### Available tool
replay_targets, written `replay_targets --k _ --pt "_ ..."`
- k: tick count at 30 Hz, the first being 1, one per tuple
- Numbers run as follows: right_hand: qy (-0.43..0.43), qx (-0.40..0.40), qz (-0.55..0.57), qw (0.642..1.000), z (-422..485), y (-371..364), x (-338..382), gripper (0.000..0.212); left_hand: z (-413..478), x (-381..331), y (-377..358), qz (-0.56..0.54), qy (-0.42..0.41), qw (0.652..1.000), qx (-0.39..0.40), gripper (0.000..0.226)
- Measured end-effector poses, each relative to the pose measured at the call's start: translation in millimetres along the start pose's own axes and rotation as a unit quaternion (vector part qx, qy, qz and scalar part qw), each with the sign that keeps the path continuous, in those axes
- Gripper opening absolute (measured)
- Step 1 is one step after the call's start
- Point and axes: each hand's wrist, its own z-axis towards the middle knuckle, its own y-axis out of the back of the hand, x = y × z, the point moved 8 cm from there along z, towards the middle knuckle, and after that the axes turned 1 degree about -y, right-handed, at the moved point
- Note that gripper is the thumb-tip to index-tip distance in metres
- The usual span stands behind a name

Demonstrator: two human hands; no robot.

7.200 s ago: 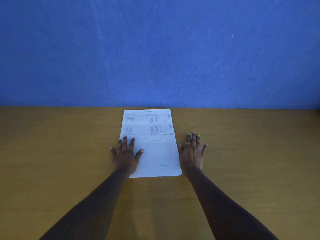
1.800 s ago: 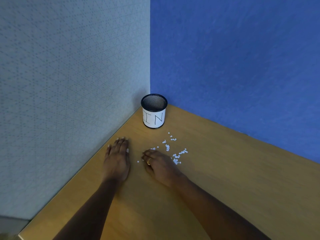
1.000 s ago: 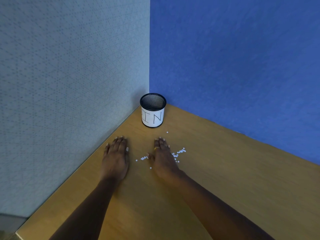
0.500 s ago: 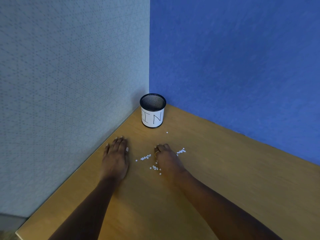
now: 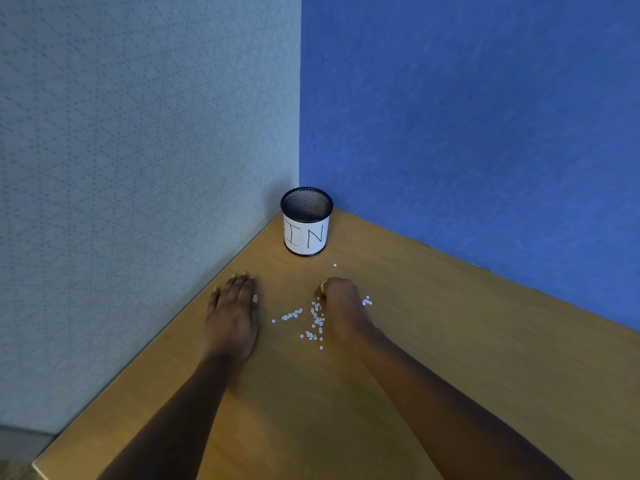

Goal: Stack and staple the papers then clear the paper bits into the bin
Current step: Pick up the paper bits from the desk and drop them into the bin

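Head view: left hand (image 5: 231, 313) flat on worktop (image 5: 450, 358), fingers straight. Right hand (image 5: 343, 304) curls over paper bits (image 5: 316, 321), fingertips hidden; whether it holds any cannot be told.

The bin (image 5: 306, 233) is stood on the table (image 5: 450, 358) in its far corner, where the left wall (image 5: 138, 168) and the back wall (image 5: 467, 133) meet. The paper bits (image 5: 316, 322) are scattered on the table before the bin. The left hand (image 5: 232, 317) is laid flat to their left. The right hand (image 5: 343, 306) is set among them with its fingers curled under, and a few bits are left at its right.
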Motion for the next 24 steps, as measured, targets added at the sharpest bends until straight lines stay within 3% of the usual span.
replay_targets --k 4,7,12,15,17,21,23,24 --pt "-0.074 -0.065 0.172 0.98 3 12 -19 0.025 0 -1 0 -0.002 -0.003 1.0 -0.005 0.065" --pt "-0.123 -0.074 0.302 0.943 4 14 -31 0.018 0 -1 -1 0.0 0.001 1.0 -0.002 0.06" --pt "-0.203 -0.049 0.521 0.828 8 12 -38 0.009 1 -1 0 0.002 0.0 1.0 -0.009 0.062" --pt "-0.187 -0.052 0.629 0.752 19 36 -26 0.024 1 -1 -1 0.004 0.0 1.0 -0.011 0.065" --pt "-0.167 -0.055 0.671 0.721 30 53 -17 0.029 1 0 -1 0.002 0.004 1.0 -0.007 0.059" --pt "-0.131 -0.086 0.673 0.723 56 82 -7 0.027 2 0 -2 0.005 0.005 1.0 -0.001 0.059" --pt "-0.135 -0.124 0.626 0.758 69 92 -9 0.023 2 1 -2 0.008 0.004 1.0 -0.006 0.062" --pt "-0.133 -0.145 0.576 0.794 76 96 -10 0.02 2 1 -2 0.011 0.002 1.0 -0.009 0.065"
